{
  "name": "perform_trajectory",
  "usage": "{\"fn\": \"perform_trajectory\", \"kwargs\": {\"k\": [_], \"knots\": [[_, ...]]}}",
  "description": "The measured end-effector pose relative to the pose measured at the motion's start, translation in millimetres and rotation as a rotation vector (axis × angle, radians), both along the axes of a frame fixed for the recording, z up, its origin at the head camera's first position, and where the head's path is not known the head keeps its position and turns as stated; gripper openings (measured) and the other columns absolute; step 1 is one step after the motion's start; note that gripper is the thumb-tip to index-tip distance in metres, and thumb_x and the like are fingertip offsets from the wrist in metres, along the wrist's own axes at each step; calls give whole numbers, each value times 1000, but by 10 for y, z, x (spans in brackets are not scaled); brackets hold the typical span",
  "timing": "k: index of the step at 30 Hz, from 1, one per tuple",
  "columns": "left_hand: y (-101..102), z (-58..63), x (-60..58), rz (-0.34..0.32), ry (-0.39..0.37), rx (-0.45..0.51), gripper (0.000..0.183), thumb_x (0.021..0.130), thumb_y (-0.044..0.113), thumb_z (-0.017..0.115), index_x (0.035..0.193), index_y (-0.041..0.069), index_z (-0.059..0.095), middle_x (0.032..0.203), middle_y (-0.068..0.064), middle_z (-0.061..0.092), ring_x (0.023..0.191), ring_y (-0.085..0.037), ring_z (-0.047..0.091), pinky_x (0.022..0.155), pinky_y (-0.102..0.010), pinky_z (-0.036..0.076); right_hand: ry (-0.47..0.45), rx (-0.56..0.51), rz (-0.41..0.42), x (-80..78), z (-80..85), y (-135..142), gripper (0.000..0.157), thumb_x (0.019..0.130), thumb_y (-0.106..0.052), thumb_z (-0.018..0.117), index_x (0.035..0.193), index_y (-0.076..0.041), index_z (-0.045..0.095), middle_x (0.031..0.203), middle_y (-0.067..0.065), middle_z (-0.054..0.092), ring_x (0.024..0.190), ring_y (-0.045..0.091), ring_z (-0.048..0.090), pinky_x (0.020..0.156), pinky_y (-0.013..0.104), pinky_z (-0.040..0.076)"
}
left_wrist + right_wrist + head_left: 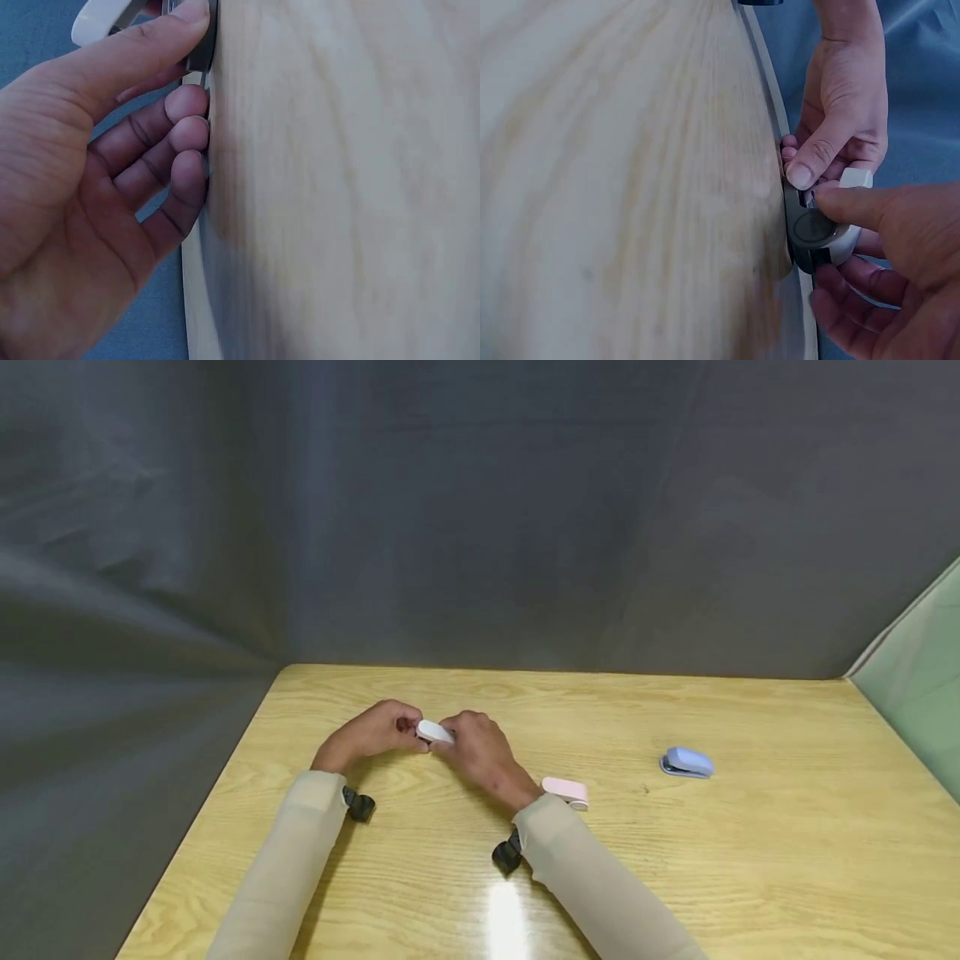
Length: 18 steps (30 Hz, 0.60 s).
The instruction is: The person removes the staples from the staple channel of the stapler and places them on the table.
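A small white stapler with a dark grey base is held between both hands, low over the table. My left hand pinches the base at one end, its thumb lying on the grey part in the left wrist view. At the round hinge end, my right hand grips the stapler with its thumb on top and fingers beneath. The right wrist view shows the white top arm raised away from the base. Part of the stapler is hidden behind the fingers.
A pink stapler lies beside the right wrist. Farther right sits a blue stapler. The wooden table meets a dark grey sheet along its back and left edges.
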<state>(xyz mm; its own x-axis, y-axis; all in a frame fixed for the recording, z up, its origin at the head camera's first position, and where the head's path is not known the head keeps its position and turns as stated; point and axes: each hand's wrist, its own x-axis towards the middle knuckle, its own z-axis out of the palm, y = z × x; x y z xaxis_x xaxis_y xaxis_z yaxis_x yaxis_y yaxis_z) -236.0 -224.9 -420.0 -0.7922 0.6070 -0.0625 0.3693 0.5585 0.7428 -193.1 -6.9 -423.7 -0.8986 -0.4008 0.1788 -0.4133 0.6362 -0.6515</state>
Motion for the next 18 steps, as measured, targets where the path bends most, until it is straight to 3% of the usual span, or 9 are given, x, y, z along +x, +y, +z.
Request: {"fn": "perform_trajectory", "kwargs": {"k": [8, 18], "knots": [[90, -39, -54, -45, -30, 44, 23, 89, 10, 82, 79, 5, 63, 71, -2, 52, 66, -15, 44, 64, -29, 36, 100, 80, -7, -19, 2, 94, 11, 91, -9, 74, 82, -9, 70, 68, -2, 58, 56, 11, 44, 55, 26, 38], [117, -8, -85, -77, -60, 29, 12, 90, 8, 81, 85, 6, 71, 77, -3, 61, 68, -17, 47, 66, -30, 40, -4, 42, -9, 5, 101, 187, 15, 95, -11, 74, 85, -8, 63, 70, 2, 58, 57, 12, 48, 53, 27, 43]]}}
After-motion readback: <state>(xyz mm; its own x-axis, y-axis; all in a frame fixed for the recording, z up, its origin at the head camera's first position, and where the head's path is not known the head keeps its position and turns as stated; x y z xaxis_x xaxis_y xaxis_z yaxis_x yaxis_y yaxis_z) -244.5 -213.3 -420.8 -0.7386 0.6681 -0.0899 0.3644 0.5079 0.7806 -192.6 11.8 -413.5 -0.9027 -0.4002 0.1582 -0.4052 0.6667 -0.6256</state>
